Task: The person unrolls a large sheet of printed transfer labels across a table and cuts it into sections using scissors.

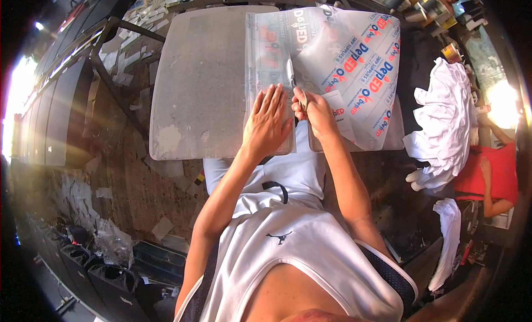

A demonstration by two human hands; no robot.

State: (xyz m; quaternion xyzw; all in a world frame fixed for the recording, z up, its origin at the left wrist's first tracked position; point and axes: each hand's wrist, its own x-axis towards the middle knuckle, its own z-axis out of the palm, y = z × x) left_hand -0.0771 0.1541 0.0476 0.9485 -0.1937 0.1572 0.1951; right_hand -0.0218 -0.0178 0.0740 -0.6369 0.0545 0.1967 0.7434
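Note:
A printed transparent plastic sheet (pixel 354 67) with red and blue lettering lies over the right part of the grey board (pixel 194 84). My left hand (pixel 268 121) lies flat on the sheet's left strip, fingers together and stretched toward the far edge. Just to its right, my right hand (pixel 316 112) is closed round the handles of scissors (pixel 291 73). Their blades point away from me, at the line between the left strip and the rest of the sheet. A small printed piece (pixel 339 112) sits beside my right hand.
White fabric (pixel 443 120) is bunched to the right of the board. A person in red (pixel 487 175) is beyond it. Spools (pixel 429 6) stand at the top right. A metal frame (pixel 111 31) and scattered scraps (pixel 124 62) are at the left.

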